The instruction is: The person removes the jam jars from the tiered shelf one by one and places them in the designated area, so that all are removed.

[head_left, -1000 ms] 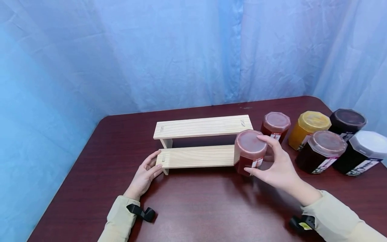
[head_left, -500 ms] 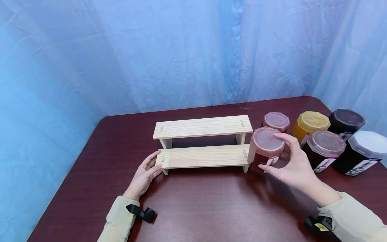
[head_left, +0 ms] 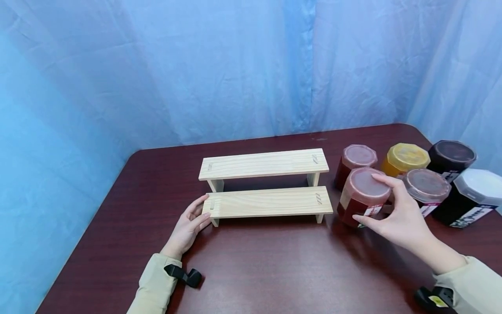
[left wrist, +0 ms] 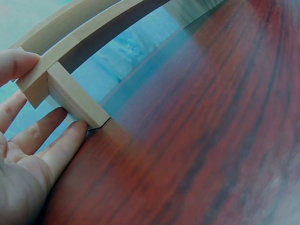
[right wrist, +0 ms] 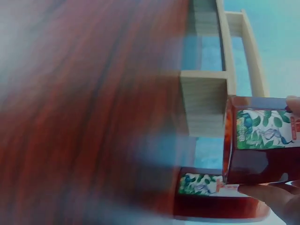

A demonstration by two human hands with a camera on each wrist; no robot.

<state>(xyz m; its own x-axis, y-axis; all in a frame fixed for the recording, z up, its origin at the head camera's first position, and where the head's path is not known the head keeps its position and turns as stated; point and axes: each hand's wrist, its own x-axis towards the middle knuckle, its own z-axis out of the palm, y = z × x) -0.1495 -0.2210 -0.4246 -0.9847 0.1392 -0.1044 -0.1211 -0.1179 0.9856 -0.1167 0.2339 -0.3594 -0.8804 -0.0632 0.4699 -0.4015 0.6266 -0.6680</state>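
Observation:
In the head view, my left hand [head_left: 190, 226] holds the left end of a low pale wooden riser shelf [head_left: 266, 203]. The left wrist view shows the thumb [left wrist: 18, 63] on the top board and fingertips against the leg [left wrist: 77, 96]. My right hand [head_left: 404, 220] grips an octagonal jar [head_left: 362, 196] with dark red contents and a pinkish lid, thumb in front and fingers round the far side. That jar is off the table, just right of the shelf's right end. In the right wrist view its leafy label [right wrist: 265, 129] faces the camera.
Behind the low shelf stands a taller wooden shelf [head_left: 262, 164]. On the right are another red jar [head_left: 354, 161], a yellow-lidded jar [head_left: 405, 158], a dark brown-lidded jar [head_left: 426, 187], a black-lidded jar [head_left: 452, 157] and a white-lidded jar [head_left: 472, 196]. Blue curtains [head_left: 235, 74] surround the dark red table [head_left: 259, 270].
My right hand has carried the red jar rightward, from in front of the low shelf's right end to beyond it, uncovering that end. My left hand and both shelves have stayed put.

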